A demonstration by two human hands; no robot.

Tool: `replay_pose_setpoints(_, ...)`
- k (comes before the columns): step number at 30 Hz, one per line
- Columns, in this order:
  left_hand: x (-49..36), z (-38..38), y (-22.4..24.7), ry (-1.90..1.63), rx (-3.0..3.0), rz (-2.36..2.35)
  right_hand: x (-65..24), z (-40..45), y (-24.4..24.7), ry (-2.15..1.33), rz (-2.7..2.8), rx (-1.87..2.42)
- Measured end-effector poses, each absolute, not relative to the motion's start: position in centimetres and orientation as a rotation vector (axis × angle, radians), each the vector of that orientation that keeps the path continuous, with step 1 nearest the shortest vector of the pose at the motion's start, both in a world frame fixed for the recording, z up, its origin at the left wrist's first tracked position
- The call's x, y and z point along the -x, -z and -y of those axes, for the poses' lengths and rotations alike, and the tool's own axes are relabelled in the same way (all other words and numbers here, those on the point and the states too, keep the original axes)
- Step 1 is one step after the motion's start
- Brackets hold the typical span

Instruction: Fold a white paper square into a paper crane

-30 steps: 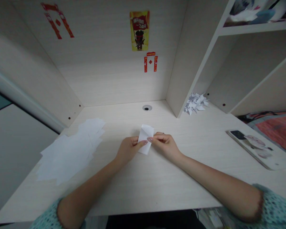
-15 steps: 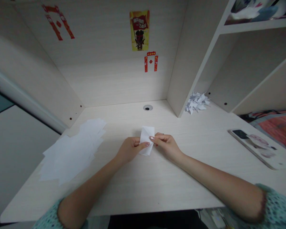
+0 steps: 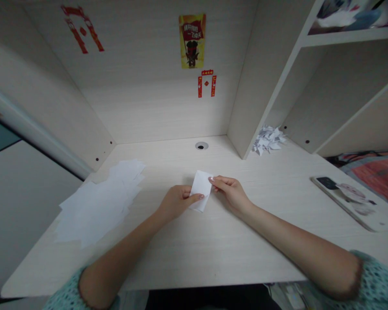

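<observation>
A small folded piece of white paper (image 3: 201, 184) is held between my hands above the middle of the desk. My left hand (image 3: 177, 200) grips its lower left side, thumb lying across the front and the other fingers behind. At the upper right corner, my right hand (image 3: 229, 189) pinches the paper's edge between thumb and fingertips. The fingers behind the paper are partly hidden.
Loose white paper sheets (image 3: 100, 206) lie spread in a pile on the desk (image 3: 213, 258) at left. Folded paper pieces (image 3: 267, 140) are heaped beside the upright divider (image 3: 248, 107). A phone (image 3: 345, 200) lies at right, near red-orange fabric (image 3: 381, 174).
My right hand has shifted up from the paper's middle to its upper right corner. The paper now leans a little to the right, and its front looks plainer. My left hand keeps its hold.
</observation>
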State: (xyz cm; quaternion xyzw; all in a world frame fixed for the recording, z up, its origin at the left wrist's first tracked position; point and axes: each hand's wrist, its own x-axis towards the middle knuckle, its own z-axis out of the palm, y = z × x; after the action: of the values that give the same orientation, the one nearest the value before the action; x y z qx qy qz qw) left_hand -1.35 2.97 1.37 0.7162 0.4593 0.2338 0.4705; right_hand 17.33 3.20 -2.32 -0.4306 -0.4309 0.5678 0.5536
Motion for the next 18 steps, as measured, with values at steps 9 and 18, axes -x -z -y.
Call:
replay_pose_setpoints(9,1.1,-2.9,-0.6,-0.571,-1.825,-1.190,-17.7,-3.4,1.4,-1.287,0.851,1.017)
replay_pose_setpoints(18,0.9,-3.1,-0.4,-0.570,-1.867,-1.167,-17.3,-2.7,1.6,-1.285,1.239,1.105)
